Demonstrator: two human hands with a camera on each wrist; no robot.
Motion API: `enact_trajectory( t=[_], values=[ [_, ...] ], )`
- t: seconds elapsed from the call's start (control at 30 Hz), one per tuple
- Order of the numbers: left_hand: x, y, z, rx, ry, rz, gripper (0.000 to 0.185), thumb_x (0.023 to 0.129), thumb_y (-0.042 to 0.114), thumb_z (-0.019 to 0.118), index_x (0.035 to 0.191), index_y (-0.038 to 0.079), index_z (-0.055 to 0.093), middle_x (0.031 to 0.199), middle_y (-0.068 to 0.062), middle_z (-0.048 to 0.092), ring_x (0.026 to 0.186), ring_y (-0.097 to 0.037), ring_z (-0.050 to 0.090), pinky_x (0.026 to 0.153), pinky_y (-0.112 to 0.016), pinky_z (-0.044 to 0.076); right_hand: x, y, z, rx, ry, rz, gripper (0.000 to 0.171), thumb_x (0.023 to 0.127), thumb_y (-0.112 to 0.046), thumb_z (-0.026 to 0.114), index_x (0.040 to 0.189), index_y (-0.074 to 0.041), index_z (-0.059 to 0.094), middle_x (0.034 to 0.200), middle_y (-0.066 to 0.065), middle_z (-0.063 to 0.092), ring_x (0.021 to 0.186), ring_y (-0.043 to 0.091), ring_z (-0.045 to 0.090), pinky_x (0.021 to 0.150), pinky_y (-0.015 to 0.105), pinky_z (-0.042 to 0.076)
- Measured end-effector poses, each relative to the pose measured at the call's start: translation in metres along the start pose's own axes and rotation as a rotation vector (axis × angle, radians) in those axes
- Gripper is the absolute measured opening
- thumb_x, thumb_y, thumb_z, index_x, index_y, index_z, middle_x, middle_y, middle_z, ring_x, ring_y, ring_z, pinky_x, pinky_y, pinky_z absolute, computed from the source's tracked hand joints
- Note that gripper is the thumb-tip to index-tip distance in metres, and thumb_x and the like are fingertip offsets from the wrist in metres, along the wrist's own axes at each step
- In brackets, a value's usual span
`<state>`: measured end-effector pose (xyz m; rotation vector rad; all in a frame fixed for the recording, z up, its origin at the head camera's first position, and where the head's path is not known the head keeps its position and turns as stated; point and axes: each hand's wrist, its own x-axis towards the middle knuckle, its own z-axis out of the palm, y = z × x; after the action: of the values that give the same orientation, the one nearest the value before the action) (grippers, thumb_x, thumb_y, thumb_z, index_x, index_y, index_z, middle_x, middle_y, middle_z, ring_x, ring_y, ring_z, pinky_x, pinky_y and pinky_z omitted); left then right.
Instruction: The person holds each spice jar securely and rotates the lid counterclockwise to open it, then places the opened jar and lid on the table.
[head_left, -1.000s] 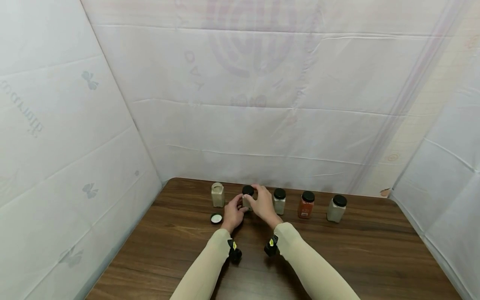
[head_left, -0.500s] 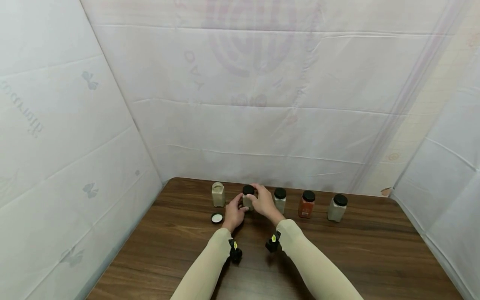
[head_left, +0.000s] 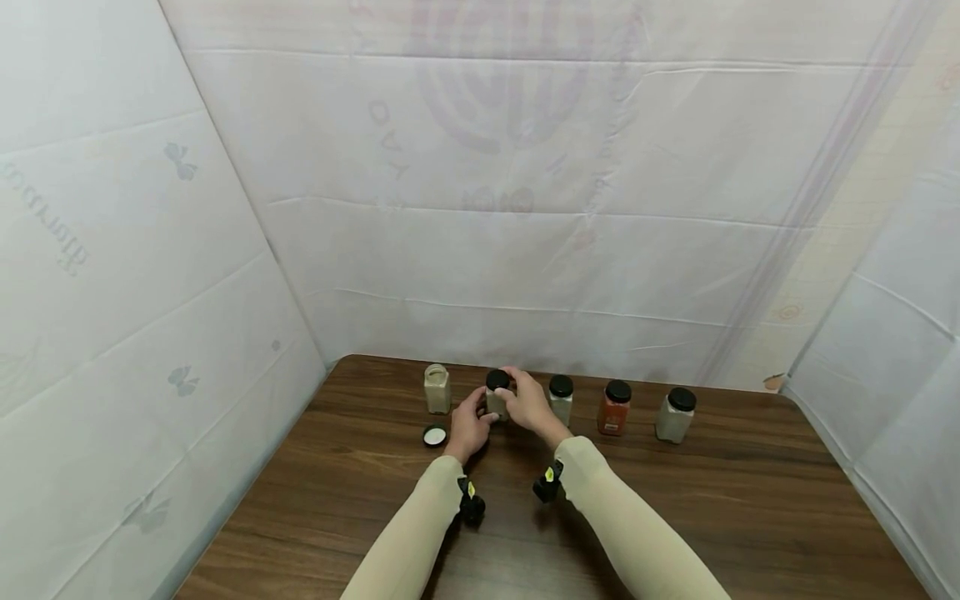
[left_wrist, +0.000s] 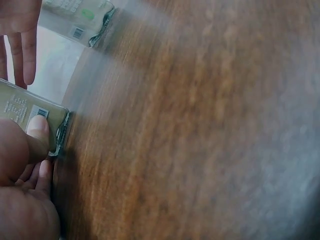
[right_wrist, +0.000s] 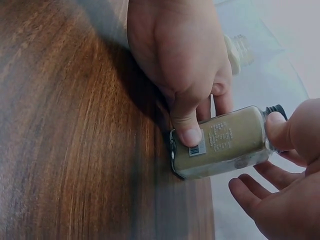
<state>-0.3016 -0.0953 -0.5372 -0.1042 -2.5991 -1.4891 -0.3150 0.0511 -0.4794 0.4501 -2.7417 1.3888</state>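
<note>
Wooden table (head_left: 675, 517), 5 jars, loose lid (head_left: 433, 436) nr left hand (head_left: 468, 427)

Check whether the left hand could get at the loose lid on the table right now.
Probably yes. The lid lies on bare table just left of the left hand, with nothing between them. But that hand is gripping the jar, so it would have to let go first.

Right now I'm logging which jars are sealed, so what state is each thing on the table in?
Held jar: upright, cap on, left hand grips its body, right hand pinches the cap.
Open jar: upright, no cap.
Loose cap: on the table, white inside up.
Pale jar: capped, upright.
Red jar: capped, upright.
End jar: capped, upright.
</note>
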Motion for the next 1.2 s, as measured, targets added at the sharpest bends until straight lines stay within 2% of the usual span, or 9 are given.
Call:
enact_trajectory(
  t=[0.17, 0.33, 0.43, 0.53, 0.67, 0.9, 1.2],
  values=[
    [-0.003, 0.003, -0.001, 0.002, 0.007, 0.003, 0.056, 0.095, -0.002, 0.07, 0.147, 0.002, 0.052, 0.143, -0.022, 0.058, 0.127, -0.04, 0.059, 0.103, -0.049, 0.052, -0.004, 0.0, 0.0, 0.001, 0.041, -0.019, 0.054, 0.099, -0.02, 0.071, 0.148, -0.005, 0.052, 0.142, 0.02, 0.057, 0.126, 0.038, 0.058, 0.101, 0.054, 0.051],
    [-0.007, 0.005, 0.0, 0.022, 0.031, 0.036, 0.054, 0.094, -0.003, 0.07, 0.145, 0.0, 0.054, 0.142, -0.025, 0.058, 0.125, -0.043, 0.06, 0.1, -0.049, 0.054, -0.007, 0.002, 0.005, 0.005, 0.179, -0.051, 0.056, 0.091, -0.026, 0.081, 0.138, -0.005, 0.061, 0.133, 0.017, 0.064, 0.124, 0.037, 0.059, 0.102, 0.055, 0.05],
    [-0.006, 0.005, 0.0, 0.011, 0.02, 0.018, 0.054, 0.095, -0.002, 0.069, 0.146, 0.001, 0.053, 0.144, -0.024, 0.057, 0.127, -0.042, 0.059, 0.102, -0.049, 0.053, -0.008, 0.002, 0.008, 0.02, 0.239, -0.038, 0.052, 0.089, -0.027, 0.083, 0.132, -0.005, 0.064, 0.13, 0.016, 0.066, 0.12, 0.037, 0.06, 0.1, 0.055, 0.05],
    [-0.004, 0.004, 0.001, -0.01, 0.005, -0.021, 0.055, 0.096, -0.001, 0.069, 0.148, 0.003, 0.052, 0.146, -0.022, 0.056, 0.13, -0.04, 0.057, 0.105, -0.05, 0.051, -0.008, 0.002, 0.01, 0.029, 0.262, -0.023, 0.049, 0.088, -0.028, 0.084, 0.128, -0.006, 0.065, 0.128, 0.015, 0.067, 0.118, 0.038, 0.061, 0.099, 0.055, 0.051],
    [-0.001, 0.001, 0.0, 0.001, -0.004, -0.037, 0.056, 0.096, 0.001, 0.07, 0.149, 0.005, 0.052, 0.146, -0.02, 0.056, 0.131, -0.037, 0.058, 0.105, -0.048, 0.051, -0.008, 0.001, 0.01, 0.027, 0.252, -0.037, 0.047, 0.091, -0.026, 0.082, 0.128, -0.003, 0.065, 0.129, 0.017, 0.067, 0.119, 0.039, 0.061, 0.1, 0.055, 0.051],
    [0.0, 0.002, -0.002, -0.012, 0.0, -0.008, 0.055, 0.095, 0.0, 0.071, 0.147, 0.006, 0.054, 0.145, -0.02, 0.058, 0.129, -0.038, 0.059, 0.104, -0.048, 0.052, -0.007, 0.001, 0.006, 0.038, 0.141, -0.052, 0.045, 0.101, -0.016, 0.069, 0.142, -0.001, 0.057, 0.14, 0.022, 0.056, 0.135, 0.042, 0.047, 0.108, 0.06, 0.044],
    [-0.001, 0.002, 0.0, -0.01, 0.004, -0.002, 0.054, 0.095, 0.001, 0.071, 0.146, 0.006, 0.055, 0.144, -0.019, 0.059, 0.128, -0.037, 0.059, 0.104, -0.048, 0.052, -0.007, 0.001, 0.006, 0.041, 0.1, -0.015, 0.05, 0.102, -0.015, 0.066, 0.148, -0.005, 0.051, 0.145, 0.019, 0.054, 0.139, 0.041, 0.043, 0.11, 0.059, 0.042]
  ],
)
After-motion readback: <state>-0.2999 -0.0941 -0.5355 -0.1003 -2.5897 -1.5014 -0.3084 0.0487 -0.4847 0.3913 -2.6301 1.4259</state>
